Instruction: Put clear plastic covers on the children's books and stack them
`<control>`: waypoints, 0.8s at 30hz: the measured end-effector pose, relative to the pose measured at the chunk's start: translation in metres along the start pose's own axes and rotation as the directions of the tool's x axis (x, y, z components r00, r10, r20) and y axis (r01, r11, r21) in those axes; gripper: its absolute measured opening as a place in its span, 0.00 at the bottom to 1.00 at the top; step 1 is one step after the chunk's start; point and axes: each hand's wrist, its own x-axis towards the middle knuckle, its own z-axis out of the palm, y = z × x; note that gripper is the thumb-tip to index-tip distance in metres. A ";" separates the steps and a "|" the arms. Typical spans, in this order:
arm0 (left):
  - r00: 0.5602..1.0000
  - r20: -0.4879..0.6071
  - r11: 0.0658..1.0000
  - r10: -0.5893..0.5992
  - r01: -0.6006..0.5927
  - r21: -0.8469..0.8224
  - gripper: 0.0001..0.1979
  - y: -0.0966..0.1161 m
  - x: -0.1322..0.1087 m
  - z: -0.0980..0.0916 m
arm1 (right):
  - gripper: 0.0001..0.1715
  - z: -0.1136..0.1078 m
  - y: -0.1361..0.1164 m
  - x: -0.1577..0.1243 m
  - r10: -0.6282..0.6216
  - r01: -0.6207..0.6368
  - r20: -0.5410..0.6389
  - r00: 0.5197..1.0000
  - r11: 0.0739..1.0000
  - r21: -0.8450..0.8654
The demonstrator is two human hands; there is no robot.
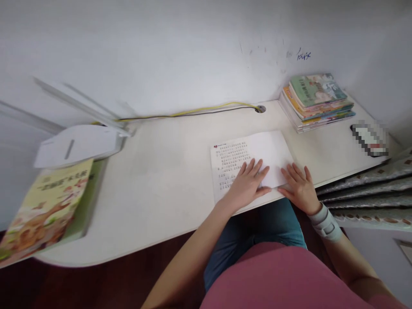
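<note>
An open book point(273, 148) lies on the white desk in front of me, close to its front edge. Its left page carries printed lines of characters, while the right page looks blank. My left hand point(247, 184) rests with fingers spread across the middle of the book, covering part of the print. On the lower right corner of the blank page lies my right hand point(299, 189), its fingers apart and its wrist in a pale band point(326, 223). Neither hand grips anything.
Stacked books point(318, 98) stand at the back right, near a blurred-out phone-like object point(370, 139). A white router point(77, 146) with antennas sits at left, behind picture-covered books point(54, 206). Cables point(193, 112) run along the wall into a desk hole point(260, 109). A patterned curtain point(370, 193) hangs right.
</note>
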 end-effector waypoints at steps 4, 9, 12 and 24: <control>0.999 0.020 0.999 0.031 -0.030 -0.037 0.34 -0.003 0.007 0.001 | 0.34 -0.001 0.002 0.001 -0.027 0.027 0.026 0.999 1.000 0.002; 0.999 0.024 0.999 0.036 -0.035 -0.022 0.32 -0.001 0.011 -0.004 | 0.35 -0.001 0.004 0.001 -0.046 0.046 0.036 0.998 0.999 0.005; 0.999 0.031 0.999 0.011 -0.012 0.043 0.30 0.008 0.014 -0.005 | 0.35 -0.002 0.003 0.002 -0.054 0.054 0.027 0.998 0.998 0.009; 0.999 0.032 0.999 -0.015 0.014 0.052 0.27 0.013 -0.005 -0.006 | 0.36 -0.007 -0.004 -0.001 -0.146 0.144 0.063 0.987 0.989 0.047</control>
